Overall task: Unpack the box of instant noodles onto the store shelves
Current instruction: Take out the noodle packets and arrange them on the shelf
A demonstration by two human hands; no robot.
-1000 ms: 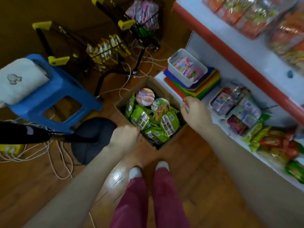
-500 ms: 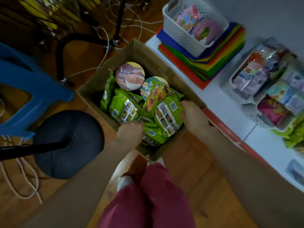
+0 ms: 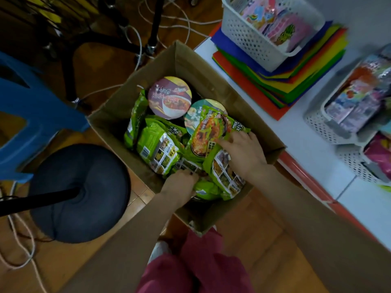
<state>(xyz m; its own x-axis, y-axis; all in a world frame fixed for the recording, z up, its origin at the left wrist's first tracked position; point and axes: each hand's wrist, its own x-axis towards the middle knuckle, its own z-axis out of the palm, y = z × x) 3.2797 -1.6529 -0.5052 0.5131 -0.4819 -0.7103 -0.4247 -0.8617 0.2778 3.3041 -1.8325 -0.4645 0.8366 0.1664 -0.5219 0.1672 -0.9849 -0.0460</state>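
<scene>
An open cardboard box [image 3: 213, 81] stands on the wooden floor beside the low white shelf [image 3: 313, 157]. It holds several green noodle packets [image 3: 156, 149] and two round noodle cups, a purple-lidded cup [image 3: 169, 97] and a pale green-lidded cup [image 3: 194, 119]. My left hand [image 3: 179, 185] reaches into the near side of the box, fingers curled round a green packet [image 3: 205, 187]. My right hand [image 3: 245, 153] lies on top of an upturned green packet [image 3: 209, 132], fingers spread and pressing on it.
A white basket [image 3: 249, 37] of pink packets sits on stacked coloured sheets [image 3: 296, 81] on the shelf. More baskets of snacks [image 3: 351, 106] stand to the right. A blue stool [image 3: 31, 106], a round black stand base [image 3: 80, 193] and cables [image 3: 139, 39] crowd the floor at left.
The view has dropped closer to the box. My right hand moved from the box's right edge onto the packets inside; my left hand pushed deeper in at the near side.
</scene>
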